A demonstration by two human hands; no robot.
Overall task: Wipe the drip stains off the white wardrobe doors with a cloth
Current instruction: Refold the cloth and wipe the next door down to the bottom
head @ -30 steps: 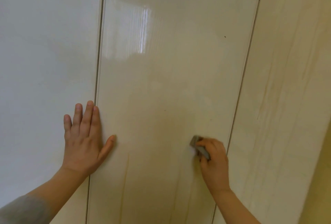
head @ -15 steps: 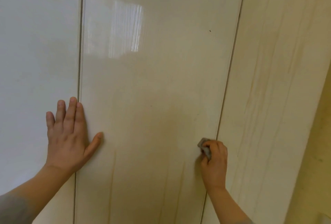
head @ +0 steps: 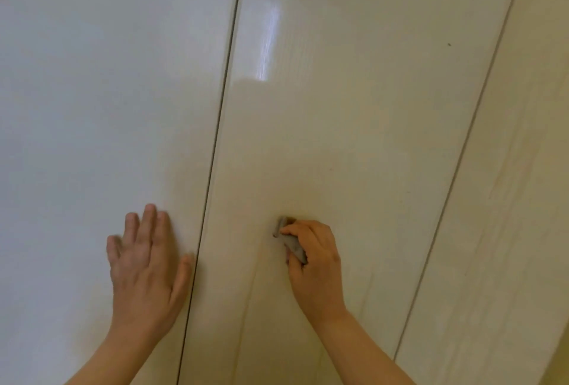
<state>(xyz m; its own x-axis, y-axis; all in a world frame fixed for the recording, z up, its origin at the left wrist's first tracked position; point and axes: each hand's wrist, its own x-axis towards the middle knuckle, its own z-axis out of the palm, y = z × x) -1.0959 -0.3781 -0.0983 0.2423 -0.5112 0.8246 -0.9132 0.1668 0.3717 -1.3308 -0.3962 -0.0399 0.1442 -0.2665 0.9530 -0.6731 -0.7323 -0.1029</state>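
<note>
Head view: right hand (head: 314, 264), fingers curled gripping grey cloth (head: 292, 244), shifted left from right seam (head: 447, 200) to centre of middle door (head: 338, 123). Left hand (head: 144, 264) still flat, fingers straight, on left door (head: 107, 92), thumb at left seam (head: 213, 154).

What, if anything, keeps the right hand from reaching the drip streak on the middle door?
Likely nothing, so yes. The right hand grips the cloth on the middle door, and the drip streak runs just left of it over bare panel. The left hand rests on the left door, clear.
</note>
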